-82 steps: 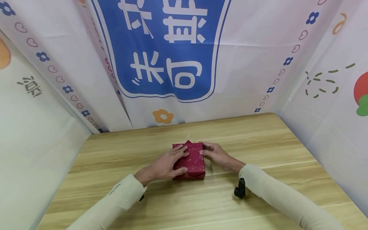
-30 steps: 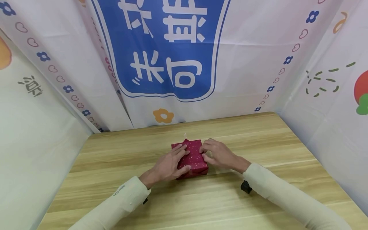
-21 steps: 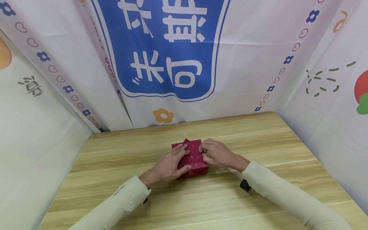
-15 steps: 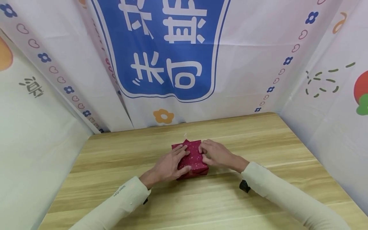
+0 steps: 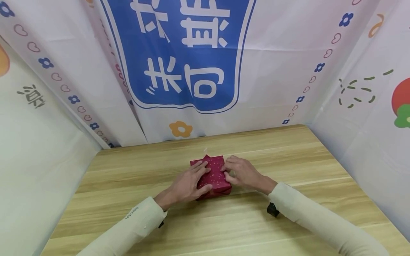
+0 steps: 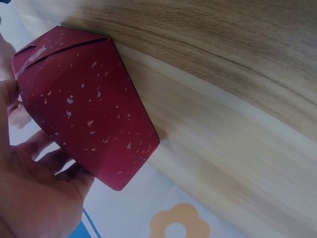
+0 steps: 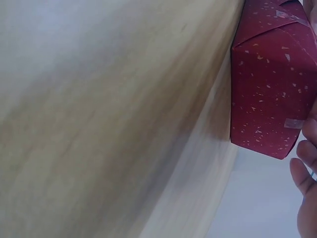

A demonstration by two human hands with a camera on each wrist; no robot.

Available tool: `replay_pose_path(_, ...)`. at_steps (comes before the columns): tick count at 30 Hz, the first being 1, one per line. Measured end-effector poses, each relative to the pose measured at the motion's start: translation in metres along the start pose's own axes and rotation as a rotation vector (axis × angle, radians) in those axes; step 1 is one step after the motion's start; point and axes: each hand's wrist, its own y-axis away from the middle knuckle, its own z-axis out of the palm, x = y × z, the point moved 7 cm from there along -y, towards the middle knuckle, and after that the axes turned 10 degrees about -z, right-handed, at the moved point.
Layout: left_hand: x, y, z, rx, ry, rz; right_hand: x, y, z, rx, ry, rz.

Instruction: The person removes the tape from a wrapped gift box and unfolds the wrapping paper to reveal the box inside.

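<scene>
A small box in dark red speckled wrapping paper [image 5: 216, 175] sits on the wooden table. My left hand [image 5: 185, 183] rests on its top left part, fingers spread and thumb near the front edge. At the right edge, my right hand [image 5: 244, 172] has curled fingers, with thumb and fingertips pinching at the paper there. A short strip of clear tape [image 7: 293, 123] lies on the right side in the right wrist view, close to those fingertips. A pointed paper flap [image 5: 207, 156] sticks out at the back, with a bit of clear tape [image 5: 206, 150] beyond it.
The wooden table [image 5: 128, 177] reaches back to a printed white cloth [image 5: 272, 89] hung behind it. White cloth also stands at the left and right sides. Dark wrist cameras hang under both cuffs.
Since the first frame, my right hand has moved from holding the right side to curled fingertips at its edge, and the box has turned slightly. In the last second little has moved.
</scene>
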Motion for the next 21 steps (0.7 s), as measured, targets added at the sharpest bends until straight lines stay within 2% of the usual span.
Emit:
replay_pose_path(8, 0.0001, -0.0001, -0.0001, -0.002, -0.014, -0.012, 0.0042, 0.0013, 0.0007, -0.015, -0.040, 0.040)
replay_pose_path(14, 0.0002, 0.0004, 0.0000, -0.001, -0.015, -0.014, 0.0053, 0.0038, -0.0027, -0.003, -0.056, 0.025)
replay_pose_path(21, 0.0004, -0.0002, 0.0001, 0.004, -0.008, -0.009, 0.0078, 0.0017, -0.0018, -0.045, -0.055, 0.034)
